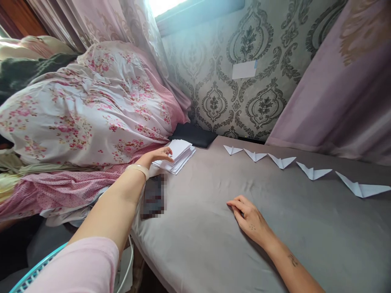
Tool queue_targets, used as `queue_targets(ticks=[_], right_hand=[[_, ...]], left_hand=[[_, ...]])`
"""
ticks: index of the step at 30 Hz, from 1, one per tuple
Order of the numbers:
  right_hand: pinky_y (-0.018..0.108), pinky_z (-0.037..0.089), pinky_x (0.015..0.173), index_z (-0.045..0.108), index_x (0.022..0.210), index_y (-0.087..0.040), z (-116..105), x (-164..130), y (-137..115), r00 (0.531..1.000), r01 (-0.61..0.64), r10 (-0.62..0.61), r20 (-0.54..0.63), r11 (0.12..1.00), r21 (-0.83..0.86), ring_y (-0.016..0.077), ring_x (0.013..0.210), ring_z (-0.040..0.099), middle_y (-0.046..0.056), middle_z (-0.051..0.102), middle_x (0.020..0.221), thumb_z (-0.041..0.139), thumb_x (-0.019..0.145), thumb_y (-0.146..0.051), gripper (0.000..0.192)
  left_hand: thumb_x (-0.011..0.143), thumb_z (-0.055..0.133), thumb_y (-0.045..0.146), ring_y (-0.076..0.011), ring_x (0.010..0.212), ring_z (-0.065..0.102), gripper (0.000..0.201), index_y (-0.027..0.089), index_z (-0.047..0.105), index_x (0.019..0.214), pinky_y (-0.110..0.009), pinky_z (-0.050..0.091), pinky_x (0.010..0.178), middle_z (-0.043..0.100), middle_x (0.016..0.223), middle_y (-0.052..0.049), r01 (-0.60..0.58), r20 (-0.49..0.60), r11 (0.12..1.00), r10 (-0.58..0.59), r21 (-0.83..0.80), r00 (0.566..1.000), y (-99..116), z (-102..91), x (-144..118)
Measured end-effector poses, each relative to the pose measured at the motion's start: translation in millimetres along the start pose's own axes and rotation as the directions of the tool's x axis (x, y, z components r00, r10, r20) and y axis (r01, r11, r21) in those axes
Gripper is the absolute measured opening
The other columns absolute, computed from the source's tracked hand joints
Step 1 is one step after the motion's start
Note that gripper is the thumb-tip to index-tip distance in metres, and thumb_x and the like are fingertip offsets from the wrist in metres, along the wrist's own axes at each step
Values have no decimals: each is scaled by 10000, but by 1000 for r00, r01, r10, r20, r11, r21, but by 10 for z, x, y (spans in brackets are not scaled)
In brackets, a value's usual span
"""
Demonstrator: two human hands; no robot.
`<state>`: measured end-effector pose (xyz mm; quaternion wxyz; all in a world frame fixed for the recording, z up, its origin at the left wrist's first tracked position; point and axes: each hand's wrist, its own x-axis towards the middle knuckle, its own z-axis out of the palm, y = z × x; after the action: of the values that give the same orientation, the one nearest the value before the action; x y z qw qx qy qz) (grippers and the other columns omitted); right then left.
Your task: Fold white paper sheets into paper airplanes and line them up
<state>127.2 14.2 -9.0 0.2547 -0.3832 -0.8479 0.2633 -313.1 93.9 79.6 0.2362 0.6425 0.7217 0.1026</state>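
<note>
While the left hand (161, 154) is above the stack of white paper (182, 151), its fingers are loosely curved and a gap stands between them and the thumb. Whether this hand touches the top sheet, I cannot tell. The stack lies on the grey cloth (198, 232), near its far left edge, and its sheets are not perfectly aligned. A pale band (141, 170) goes around the left wrist.

The right hand (246, 213) rests low over the grey cloth, well apart from the stack. Its fingers are bent and lie close together, with the tip of the thumb near to them; I cannot tell if they press on each other.

Beyond the right hand, five folded white papers (281, 162) make a row, which runs from the middle of the cloth toward its right side. Each one has two pointed wings and a raised fold between them.

Just beside the stack, on the near side, there is a dark object (154, 197), which is too blurred to read. A black flat item (195, 135) lies behind the stack, and flowered bedding (113, 97) is heaped at the left.
</note>
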Motion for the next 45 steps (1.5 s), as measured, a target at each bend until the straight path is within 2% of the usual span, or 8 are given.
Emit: queue_targets(ticks=[9, 16, 19, 25, 30, 37, 41, 45], right_hand=[[293, 456, 782, 680, 981, -212, -13, -5, -17, 1000, 11, -10, -20, 1000, 8, 167, 832, 585, 60, 607, 916, 395, 940, -222, 288], [273, 470, 771, 696, 937, -209, 12, -20, -4, 996, 46, -46, -81, 999, 2, 153, 814, 600, 49, 624, 892, 416, 911, -186, 281], [246, 474, 800, 701, 966, -214, -4, 5, 57, 980, -18, 9, -200, 999, -40, 140, 822, 617, 38, 643, 919, 456, 871, -161, 269], [306, 467, 877, 644, 1126, -105, -267, -63, 274, 798, -413, 307, -519, 905, -98, 191, 885, 618, 139, 630, 1042, 379, 861, -135, 375], [284, 466, 870, 635, 1173, -142, -492, -526, 378, 734, -580, 433, -524, 800, -152, 184, 888, 635, 122, 653, 1046, 412, 847, -150, 395], [294, 366, 1013, 644, 1195, -181, -555, -1341, 244, 762, -621, 464, -452, 722, -305, 203, 1178, 524, 108, 565, 1309, 433, 897, -221, 367], [334, 332, 1036, 606, 1257, -205, -475, -1483, 114, 779, -613, 454, -433, 697, -372, 220, 1235, 472, 81, 532, 1374, 342, 951, -263, 408], [357, 351, 1015, 605, 1259, -191, -459, -1467, 41, 776, -620, 449, -442, 671, -406, 235, 1230, 471, 70, 536, 1375, 313, 950, -256, 431]], left_hand=[[687, 535, 435, -207, 794, 588, 258, 182, 584, 704, -283, 461, 706, 613, 743, -12, -60, -220, 998, 58, -4, 974, 113, 199, -150], [819, 389, 198, -274, 1161, 504, 146, 193, 534, 829, -401, 401, 963, 614, 1073, -114, -81, -577, 988, 142, 129, 804, 657, 619, -224], [853, 361, 141, -250, 1170, 512, 189, 187, 529, 928, -377, 407, 958, 590, 1164, -142, -190, -515, 959, 273, 209, 812, 1119, 1046, -349], [901, 406, 219, -243, 803, 655, 168, 192, 571, 918, -328, 467, 711, 677, 871, -115, -407, -203, 875, 462, 261, 864, 2153, 2017, -789], [916, 464, 398, -224, 879, 660, 236, 244, 621, 1002, -288, 457, 735, 701, 905, -94, -544, -65, 815, 566, 200, 822, 2686, 2363, -1113], [939, 392, 339, -261, 1187, 512, 339, 158, 558, 1173, -352, 374, 982, 602, 1213, -154, -409, -219, 888, 450, 207, 866, 2225, 2210, -1365], [943, 355, 355, -278, 1201, 495, 324, 155, 592, 1036, -391, 335, 1019, 594, 1191, -153, -300, -249, 919, 363, 257, 898, 1872, 2240, -1409], [945, 324, 353, -283, 1166, 522, 342, 155, 596, 1004, -388, 358, 992, 605, 1157, -153, -275, -269, 920, 349, 279, 897, 1840, 2305, -1425]])
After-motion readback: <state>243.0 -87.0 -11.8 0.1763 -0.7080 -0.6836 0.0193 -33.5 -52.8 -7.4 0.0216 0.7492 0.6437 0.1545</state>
